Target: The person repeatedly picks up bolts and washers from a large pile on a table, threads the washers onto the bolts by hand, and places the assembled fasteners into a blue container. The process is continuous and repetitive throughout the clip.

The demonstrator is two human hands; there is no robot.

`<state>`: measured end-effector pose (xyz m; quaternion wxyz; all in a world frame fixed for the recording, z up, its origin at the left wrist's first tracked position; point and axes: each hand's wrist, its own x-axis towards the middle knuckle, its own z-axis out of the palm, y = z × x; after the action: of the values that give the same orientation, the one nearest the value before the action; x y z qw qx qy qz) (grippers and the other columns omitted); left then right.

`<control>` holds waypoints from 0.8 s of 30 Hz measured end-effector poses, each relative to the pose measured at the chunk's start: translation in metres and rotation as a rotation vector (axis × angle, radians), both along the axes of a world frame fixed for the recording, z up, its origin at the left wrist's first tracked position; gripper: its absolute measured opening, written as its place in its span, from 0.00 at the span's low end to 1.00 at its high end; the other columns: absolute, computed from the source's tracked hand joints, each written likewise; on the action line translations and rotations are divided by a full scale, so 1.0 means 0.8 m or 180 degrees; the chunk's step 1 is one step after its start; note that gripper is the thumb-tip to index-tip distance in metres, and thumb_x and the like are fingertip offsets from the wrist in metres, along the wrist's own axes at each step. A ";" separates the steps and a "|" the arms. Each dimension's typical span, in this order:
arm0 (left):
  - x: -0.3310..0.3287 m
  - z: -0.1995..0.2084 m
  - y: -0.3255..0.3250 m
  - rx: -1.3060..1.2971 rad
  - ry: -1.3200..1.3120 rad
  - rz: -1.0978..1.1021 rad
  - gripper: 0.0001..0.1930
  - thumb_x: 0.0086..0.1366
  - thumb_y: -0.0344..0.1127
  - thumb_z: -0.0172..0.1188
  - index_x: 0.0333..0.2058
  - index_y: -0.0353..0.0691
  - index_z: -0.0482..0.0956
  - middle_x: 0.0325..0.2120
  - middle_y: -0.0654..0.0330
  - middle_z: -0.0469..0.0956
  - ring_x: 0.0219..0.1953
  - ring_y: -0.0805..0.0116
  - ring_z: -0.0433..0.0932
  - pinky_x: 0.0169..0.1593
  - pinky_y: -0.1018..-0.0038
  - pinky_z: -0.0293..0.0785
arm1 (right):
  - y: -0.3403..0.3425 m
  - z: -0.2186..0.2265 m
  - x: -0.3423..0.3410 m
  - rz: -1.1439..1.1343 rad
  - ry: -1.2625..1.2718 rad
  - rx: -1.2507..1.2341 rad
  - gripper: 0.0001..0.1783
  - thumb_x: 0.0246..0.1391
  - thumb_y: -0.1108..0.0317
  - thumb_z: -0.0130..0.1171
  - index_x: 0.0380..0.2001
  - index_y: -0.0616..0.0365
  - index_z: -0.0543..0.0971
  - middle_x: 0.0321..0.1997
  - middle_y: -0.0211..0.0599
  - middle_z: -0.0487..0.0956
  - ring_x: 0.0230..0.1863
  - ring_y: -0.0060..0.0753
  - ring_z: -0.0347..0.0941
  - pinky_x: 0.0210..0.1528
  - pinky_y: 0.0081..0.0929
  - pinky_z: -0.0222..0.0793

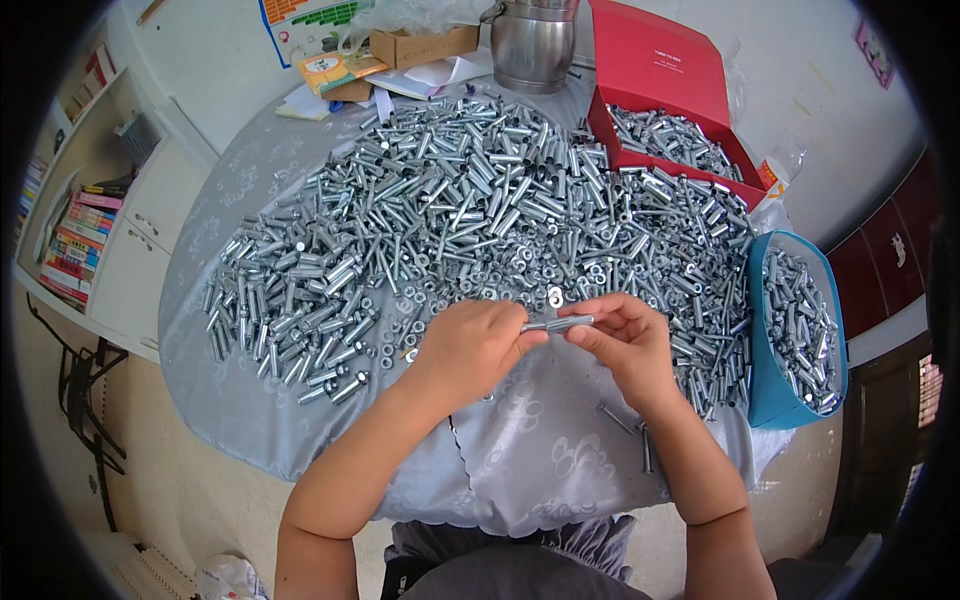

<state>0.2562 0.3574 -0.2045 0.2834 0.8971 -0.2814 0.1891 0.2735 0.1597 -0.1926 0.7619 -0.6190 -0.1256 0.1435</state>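
Observation:
Between my two hands, over the near part of the table, lies a silvery expansion bolt [558,323] with a metal sleeve, held roughly level. My left hand [470,345] is closed round its thinner left end, which the fingers partly hide. Thumb and fingertips of my right hand [632,345] pinch the sleeve near its right end. Just beyond them is a pale flat washer [555,296] among loose nuts and washers [500,275]. A large heap of metal sleeves and bolts [450,190] spreads behind. Assembled expansion bolts [300,290] are gathered on the left.
A red box [720,177] of metal pieces stands open at the far right. Nearer, a blue bin [770,340] of bolts sits at the table's right edge. A metal pot [533,50] and a cardboard box [420,47] are at the back. Loose bolts [646,450] lie by my right forearm.

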 end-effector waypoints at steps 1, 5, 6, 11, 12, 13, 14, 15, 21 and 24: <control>0.000 0.003 0.001 -0.0005 0.0067 -0.0160 0.17 0.57 0.46 0.54 0.21 0.37 0.68 0.15 0.57 0.67 0.20 0.56 0.69 0.25 0.65 0.64 | 0.000 0.001 0.002 0.0004 0.0051 0.0004 0.12 0.45 0.83 0.58 0.36 0.66 0.74 0.41 0.43 0.77 0.42 0.27 0.74 0.45 0.21 0.70; -0.004 0.003 -0.002 0.0056 0.0077 -0.0336 0.22 0.56 0.53 0.52 0.20 0.37 0.68 0.15 0.57 0.67 0.19 0.56 0.69 0.25 0.65 0.64 | -0.001 -0.005 0.000 0.0240 0.0227 -0.0024 0.11 0.45 0.82 0.58 0.36 0.66 0.74 0.40 0.42 0.77 0.41 0.27 0.74 0.44 0.21 0.71; -0.004 0.001 -0.002 0.0013 0.0061 -0.0323 0.22 0.56 0.53 0.52 0.20 0.37 0.68 0.15 0.57 0.67 0.19 0.56 0.69 0.25 0.65 0.64 | 0.000 -0.004 -0.002 0.0292 0.0214 -0.0033 0.11 0.45 0.82 0.59 0.35 0.66 0.74 0.40 0.42 0.77 0.41 0.27 0.74 0.44 0.21 0.71; -0.005 -0.001 -0.004 -0.0143 0.0119 -0.0348 0.22 0.56 0.54 0.51 0.21 0.38 0.68 0.15 0.57 0.67 0.20 0.57 0.69 0.25 0.65 0.64 | 0.003 -0.002 -0.007 0.0357 0.0287 0.0029 0.10 0.44 0.82 0.60 0.33 0.65 0.74 0.37 0.39 0.77 0.39 0.26 0.74 0.42 0.21 0.72; -0.006 -0.001 -0.004 -0.0221 0.0170 -0.0357 0.22 0.57 0.54 0.51 0.21 0.37 0.68 0.15 0.57 0.67 0.20 0.56 0.69 0.25 0.65 0.64 | 0.004 -0.002 -0.008 0.0359 0.0261 0.0012 0.10 0.44 0.81 0.60 0.33 0.65 0.74 0.37 0.39 0.77 0.39 0.26 0.74 0.42 0.21 0.72; -0.007 -0.001 -0.004 -0.0299 0.0222 -0.0367 0.22 0.58 0.54 0.50 0.21 0.37 0.68 0.15 0.56 0.67 0.19 0.56 0.69 0.24 0.66 0.64 | 0.003 -0.002 -0.009 0.0360 0.0235 -0.0005 0.10 0.44 0.81 0.61 0.33 0.65 0.74 0.36 0.39 0.77 0.39 0.26 0.74 0.42 0.21 0.72; -0.008 -0.001 -0.004 -0.0377 0.0274 -0.0378 0.22 0.59 0.54 0.50 0.21 0.37 0.68 0.15 0.56 0.67 0.19 0.56 0.69 0.24 0.66 0.63 | 0.003 -0.002 -0.010 0.0359 0.0209 -0.0023 0.10 0.44 0.81 0.61 0.32 0.65 0.74 0.36 0.39 0.77 0.39 0.26 0.74 0.42 0.21 0.72; -0.010 -0.002 -0.005 -0.0525 0.0503 -0.0354 0.22 0.60 0.53 0.49 0.21 0.37 0.68 0.15 0.56 0.67 0.19 0.57 0.69 0.25 0.66 0.64 | 0.004 -0.003 -0.012 0.0310 0.0164 0.0042 0.10 0.43 0.81 0.62 0.32 0.65 0.75 0.35 0.37 0.77 0.39 0.25 0.74 0.41 0.20 0.72; -0.019 -0.002 -0.018 -0.1966 0.2091 -0.0406 0.20 0.65 0.47 0.45 0.23 0.36 0.69 0.14 0.61 0.64 0.18 0.70 0.64 0.24 0.73 0.61 | 0.007 -0.020 -0.012 -0.0024 -0.1112 -0.0373 0.12 0.39 0.76 0.67 0.31 0.60 0.78 0.30 0.31 0.77 0.35 0.21 0.72 0.39 0.18 0.67; -0.019 0.006 -0.015 -0.2051 0.2420 -0.0424 0.19 0.66 0.46 0.44 0.25 0.36 0.70 0.15 0.66 0.63 0.19 0.77 0.61 0.24 0.77 0.58 | 0.008 -0.023 -0.013 -0.0061 -0.1313 -0.0597 0.14 0.37 0.74 0.69 0.32 0.58 0.79 0.31 0.31 0.76 0.33 0.22 0.70 0.39 0.18 0.65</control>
<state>0.2413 0.3452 -0.2000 0.6399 0.7495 -0.1422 -0.0922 0.2633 0.1661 -0.2112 0.6605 -0.7046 -0.2590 0.0178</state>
